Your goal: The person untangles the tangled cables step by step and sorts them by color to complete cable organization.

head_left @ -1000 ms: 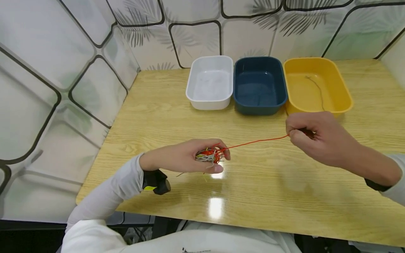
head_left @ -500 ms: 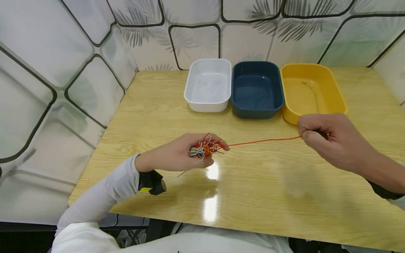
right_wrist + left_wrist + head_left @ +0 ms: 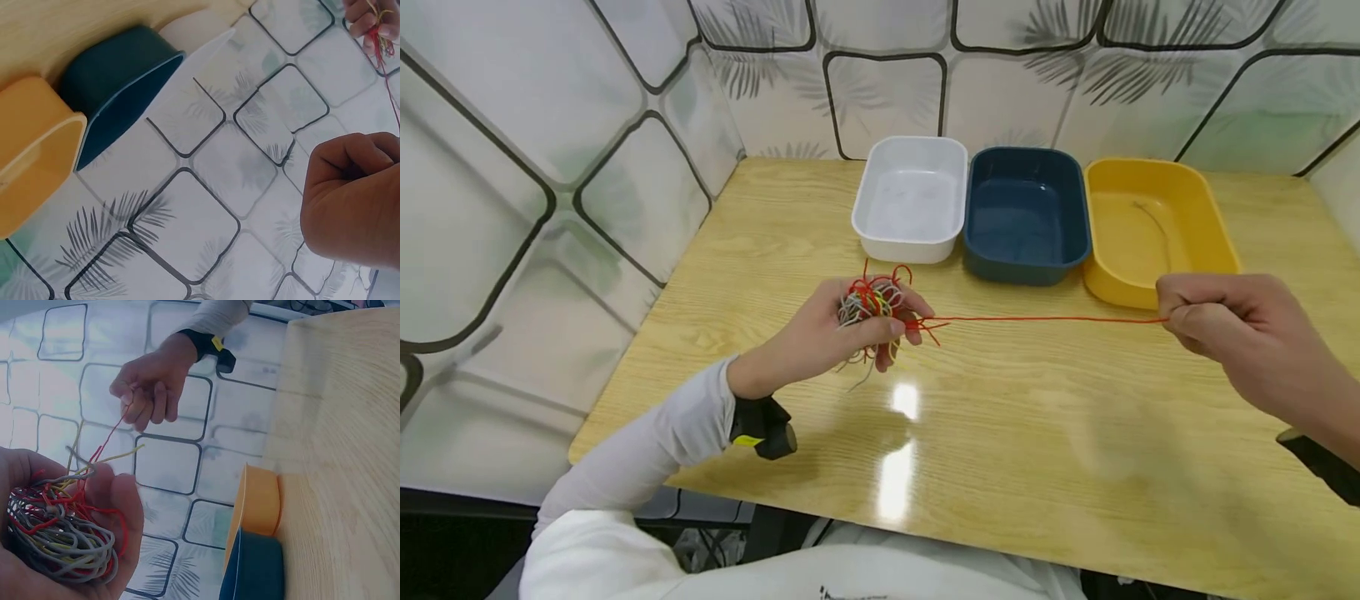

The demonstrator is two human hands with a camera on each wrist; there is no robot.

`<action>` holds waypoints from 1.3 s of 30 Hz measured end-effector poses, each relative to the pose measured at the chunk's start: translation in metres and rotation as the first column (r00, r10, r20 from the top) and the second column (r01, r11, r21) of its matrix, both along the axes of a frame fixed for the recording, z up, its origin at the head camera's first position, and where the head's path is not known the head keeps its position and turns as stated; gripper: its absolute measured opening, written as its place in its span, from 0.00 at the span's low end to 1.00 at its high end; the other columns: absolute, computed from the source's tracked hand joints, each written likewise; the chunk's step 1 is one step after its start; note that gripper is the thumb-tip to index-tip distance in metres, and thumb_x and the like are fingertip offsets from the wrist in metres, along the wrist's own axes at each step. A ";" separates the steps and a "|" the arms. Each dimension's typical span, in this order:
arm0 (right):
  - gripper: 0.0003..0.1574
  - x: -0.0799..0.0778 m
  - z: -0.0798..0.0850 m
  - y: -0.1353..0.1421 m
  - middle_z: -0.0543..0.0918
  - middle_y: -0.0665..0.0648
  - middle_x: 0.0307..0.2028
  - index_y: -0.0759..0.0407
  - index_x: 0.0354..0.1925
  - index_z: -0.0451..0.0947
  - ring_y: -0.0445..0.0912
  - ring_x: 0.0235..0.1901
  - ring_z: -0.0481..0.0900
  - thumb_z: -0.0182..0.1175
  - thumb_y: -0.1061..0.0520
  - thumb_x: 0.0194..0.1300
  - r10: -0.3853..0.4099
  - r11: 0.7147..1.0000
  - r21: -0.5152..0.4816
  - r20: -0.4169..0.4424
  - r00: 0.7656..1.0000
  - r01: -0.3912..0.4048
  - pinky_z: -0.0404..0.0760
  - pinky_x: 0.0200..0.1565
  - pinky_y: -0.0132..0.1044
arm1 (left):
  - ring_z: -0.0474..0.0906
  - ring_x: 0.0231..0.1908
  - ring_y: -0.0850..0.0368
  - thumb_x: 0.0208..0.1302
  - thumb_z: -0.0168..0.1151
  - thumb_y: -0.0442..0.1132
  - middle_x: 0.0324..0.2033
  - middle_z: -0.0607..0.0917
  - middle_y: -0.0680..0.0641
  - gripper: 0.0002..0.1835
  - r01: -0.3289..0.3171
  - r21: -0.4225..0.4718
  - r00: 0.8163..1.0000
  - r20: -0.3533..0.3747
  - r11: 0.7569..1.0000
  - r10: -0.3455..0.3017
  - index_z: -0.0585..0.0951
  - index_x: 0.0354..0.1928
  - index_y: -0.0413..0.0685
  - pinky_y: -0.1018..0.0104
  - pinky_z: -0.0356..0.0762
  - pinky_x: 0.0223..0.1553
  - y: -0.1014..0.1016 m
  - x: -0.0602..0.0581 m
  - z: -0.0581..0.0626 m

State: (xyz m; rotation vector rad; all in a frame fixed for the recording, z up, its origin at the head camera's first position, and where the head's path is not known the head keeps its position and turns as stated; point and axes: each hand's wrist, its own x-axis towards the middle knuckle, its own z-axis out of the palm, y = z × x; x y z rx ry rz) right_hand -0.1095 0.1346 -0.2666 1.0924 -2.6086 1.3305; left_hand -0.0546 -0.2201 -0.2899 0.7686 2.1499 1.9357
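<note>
My left hand (image 3: 827, 340) holds a tangled bundle of cords (image 3: 62, 531), grey, red and yellow, with loose ends sticking out between thumb and fingers. From that bundle a single red cord (image 3: 1037, 318) runs taut to the right across the table. Its far end is pinched in my right hand (image 3: 1247, 333), whose fingers are curled in a fist in front of the yellow bin. The left wrist view shows the bundle cupped in the palm and the red cord leading up to the right hand. In the right wrist view the pinched cord end is hidden behind the fist.
Behind the hands stand a white bin (image 3: 913, 250), a dark blue bin (image 3: 1026, 271) and a yellow bin (image 3: 1120, 287), side by side on the wooden table (image 3: 1015, 450). One thin cord (image 3: 1156, 223) lies in the yellow bin. Patterned panels (image 3: 880, 100) close off the back and left.
My right hand has moved to the right, drawing a longer stretch of red cord from the bundle. The left hand has risen and turned, showing more of the tangle.
</note>
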 end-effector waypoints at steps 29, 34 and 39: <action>0.05 0.003 0.009 -0.076 0.71 0.39 0.21 0.34 0.34 0.75 0.36 0.17 0.65 0.53 0.42 0.65 0.380 0.885 0.284 0.018 0.925 -0.369 0.66 0.21 0.31 | 0.71 0.24 0.69 0.60 0.58 0.45 0.28 0.77 0.62 0.09 -0.102 -0.436 0.919 -0.385 0.894 -0.083 0.71 0.41 0.56 0.70 0.71 0.28 0.030 -0.009 0.004; 0.05 0.005 0.008 -0.064 0.72 0.41 0.23 0.34 0.36 0.77 0.37 0.20 0.67 0.55 0.48 0.64 0.365 0.908 0.196 0.065 0.929 -0.370 0.68 0.22 0.32 | 0.72 0.25 0.67 0.63 0.57 0.49 0.28 0.78 0.60 0.11 -0.011 -0.404 0.949 -0.292 0.915 -0.118 0.73 0.44 0.54 0.67 0.71 0.28 0.028 -0.007 0.003; 0.09 0.009 0.011 -0.053 0.73 0.40 0.24 0.34 0.36 0.77 0.36 0.23 0.69 0.56 0.52 0.64 0.383 0.906 0.181 0.031 0.923 -0.382 0.68 0.23 0.31 | 0.75 0.29 0.62 0.64 0.56 0.48 0.32 0.81 0.55 0.11 0.084 -0.318 0.980 -0.145 0.944 -0.136 0.75 0.44 0.52 0.62 0.72 0.29 0.027 -0.003 0.006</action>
